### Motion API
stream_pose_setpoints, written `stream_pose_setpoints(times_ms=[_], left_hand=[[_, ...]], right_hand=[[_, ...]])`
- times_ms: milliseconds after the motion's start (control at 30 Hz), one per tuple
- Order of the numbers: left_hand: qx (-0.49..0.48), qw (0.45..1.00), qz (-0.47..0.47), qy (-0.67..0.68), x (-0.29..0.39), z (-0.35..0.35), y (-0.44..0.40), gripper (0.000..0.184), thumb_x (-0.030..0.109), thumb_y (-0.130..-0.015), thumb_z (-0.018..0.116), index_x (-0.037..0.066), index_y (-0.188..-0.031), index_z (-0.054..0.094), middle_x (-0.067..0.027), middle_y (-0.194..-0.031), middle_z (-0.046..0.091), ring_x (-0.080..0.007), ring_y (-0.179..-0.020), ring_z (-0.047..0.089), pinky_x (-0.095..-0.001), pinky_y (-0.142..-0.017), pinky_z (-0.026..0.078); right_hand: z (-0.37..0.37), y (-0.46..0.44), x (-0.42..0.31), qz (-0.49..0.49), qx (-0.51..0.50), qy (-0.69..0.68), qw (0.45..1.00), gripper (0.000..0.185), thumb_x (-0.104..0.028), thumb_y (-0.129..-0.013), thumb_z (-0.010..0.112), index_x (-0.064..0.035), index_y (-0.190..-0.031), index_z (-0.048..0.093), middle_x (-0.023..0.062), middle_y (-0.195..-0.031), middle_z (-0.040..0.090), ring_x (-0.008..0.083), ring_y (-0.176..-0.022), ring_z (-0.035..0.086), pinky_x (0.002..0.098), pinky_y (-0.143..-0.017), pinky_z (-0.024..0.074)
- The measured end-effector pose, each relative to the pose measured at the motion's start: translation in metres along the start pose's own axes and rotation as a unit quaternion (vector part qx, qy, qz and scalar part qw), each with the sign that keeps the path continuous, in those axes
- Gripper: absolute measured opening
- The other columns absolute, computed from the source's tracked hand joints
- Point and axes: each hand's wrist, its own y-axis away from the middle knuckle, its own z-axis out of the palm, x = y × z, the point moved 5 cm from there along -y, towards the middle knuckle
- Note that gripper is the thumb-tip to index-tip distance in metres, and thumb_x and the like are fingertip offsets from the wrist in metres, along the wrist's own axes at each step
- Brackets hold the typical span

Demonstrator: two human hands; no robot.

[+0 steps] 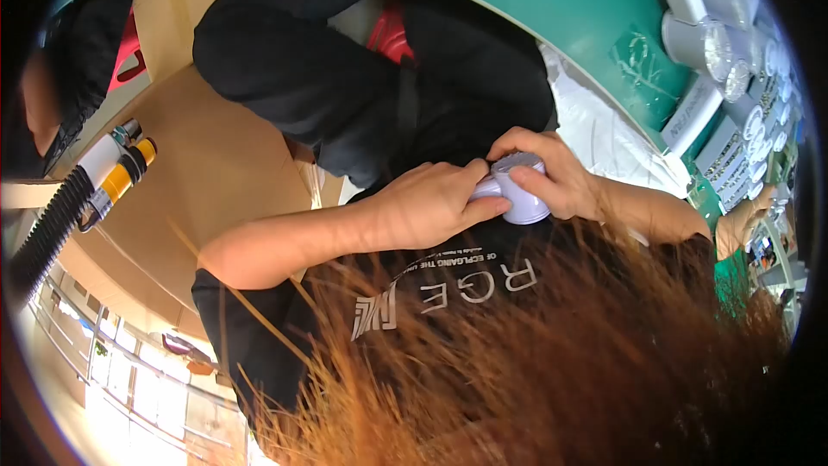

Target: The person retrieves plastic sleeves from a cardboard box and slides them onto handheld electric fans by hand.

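Note:
A lavender fabric shaver [526,200] with a round head and a short handle is held in front of my black shirt, above my lap. My left hand [431,203] is closed around its handle, thumb stretched along the side toward the head. My right hand [561,177] grips the round head from the other side, with the thumb pressed across its top rim and the fingers curled behind. A grey, textured face shows on top of the head, partly covered by the right fingers.
A green table [586,0] curves along the top and right, with several similar round-headed devices [697,45] on it. A large cardboard box [207,138] stands at my left, near a black ribbed hose [56,237]. White plastic sheeting [595,125] hangs by the table edge. Another person's arm [41,103] shows far left.

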Motion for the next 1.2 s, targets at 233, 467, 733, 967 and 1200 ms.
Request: stream_pose_setpoints(times_ms=[233, 467, 733, 967, 1200], left_hand=[[0.057, 0.984, 0.163, 0.032, 0.08, -0.051, 0.028, 0.06, 0.048, -0.091, 0.056, 0.0, -0.124, 0.046, -0.0258, -0.109, 0.059, -0.0424, -0.1, 0.059, -0.0459, -0.085, 0.048], [0.323, 0.831, 0.322, 0.319, 0.084, -0.111, 0.076, 0.051, 0.034, -0.094, 0.06, -0.001, -0.127, 0.044, -0.0179, -0.131, 0.048, -0.0279, -0.129, 0.044, -0.0458, -0.105, 0.038], [0.478, 0.766, 0.216, 0.372, -0.001, -0.083, 0.093, 0.036, -0.011, -0.081, 0.066, 0.0, -0.111, 0.05, -0.01, -0.094, 0.061, -0.0231, -0.094, 0.066, -0.0353, -0.087, 0.054], [0.567, 0.711, 0.095, 0.405, -0.034, -0.075, 0.115, 0.039, -0.017, -0.073, 0.065, 0.002, -0.105, 0.052, -0.0087, -0.088, 0.061, -0.0244, -0.086, 0.068, -0.0341, -0.077, 0.057], [0.587, 0.695, 0.093, 0.405, -0.062, -0.072, 0.118, 0.038, -0.017, -0.074, 0.065, 0.003, -0.105, 0.054, -0.0081, -0.089, 0.061, -0.023, -0.083, 0.067, -0.0359, -0.079, 0.056]], right_hand=[[-0.061, 0.005, -0.146, -0.094, -0.012, 0.296, 0.95, 0.045, -0.034, -0.077, 0.073, -0.0081, -0.112, 0.063, 0.0129, -0.087, 0.064, 0.0334, -0.07, 0.064, 0.0401, -0.06, 0.0521], [-0.19, 0.065, -0.284, -0.175, 0.319, 0.428, 0.827, 0.065, -0.056, -0.086, 0.053, 0.0039, -0.11, 0.064, 0.0161, -0.104, 0.068, 0.0256, -0.092, 0.066, 0.0367, -0.08, 0.0495], [-0.384, -0.034, -0.252, 0.026, 0.496, 0.403, 0.769, 0.066, -0.054, -0.08, 0.066, 0.0023, -0.115, 0.06, 0.0115, -0.071, 0.064, 0.0162, -0.046, 0.058, 0.0283, -0.042, 0.0475], [-0.422, -0.113, -0.277, -0.031, 0.549, 0.38, 0.744, 0.075, -0.064, -0.077, 0.062, 0.0025, -0.11, 0.062, 0.0127, -0.066, 0.063, 0.0193, -0.051, 0.064, 0.0295, -0.049, 0.0513], [-0.496, -0.145, -0.268, 0.089, 0.581, 0.357, 0.726, 0.076, -0.065, -0.075, 0.06, 0.0052, -0.105, 0.063, 0.0195, -0.081, 0.068, 0.0261, -0.061, 0.069, 0.034, -0.054, 0.0569]])
